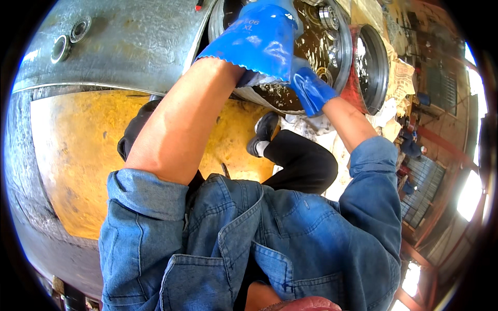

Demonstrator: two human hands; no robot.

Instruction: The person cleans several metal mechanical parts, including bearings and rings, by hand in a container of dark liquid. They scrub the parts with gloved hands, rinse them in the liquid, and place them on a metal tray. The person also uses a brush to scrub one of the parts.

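Observation:
A long blue rubber glove covers my left hand [267, 31], which reaches over a round metal drum [343, 57] of dark, wet liquid. Its fingers run out at the top edge of the picture, so what they hold is hidden. My right hand [309, 87], in a blue glove too, is at the near side of the same drum, its fingers hidden behind the left glove. Right of the left glove, a ball bearing [329, 17] sits inside the drum by the wall. Lower down there are another bearing [332, 54] and a brassy ring [324, 75].
To the left is a grey metal sheet surface [140, 41] with two bearing rings [60, 49] on it. A red drum [371, 70] with dark liquid stands right of the first. Below lies a yellow board [83, 155]. Crumpled paper [402, 78] lies at the right; a distant person [412, 147] is beyond.

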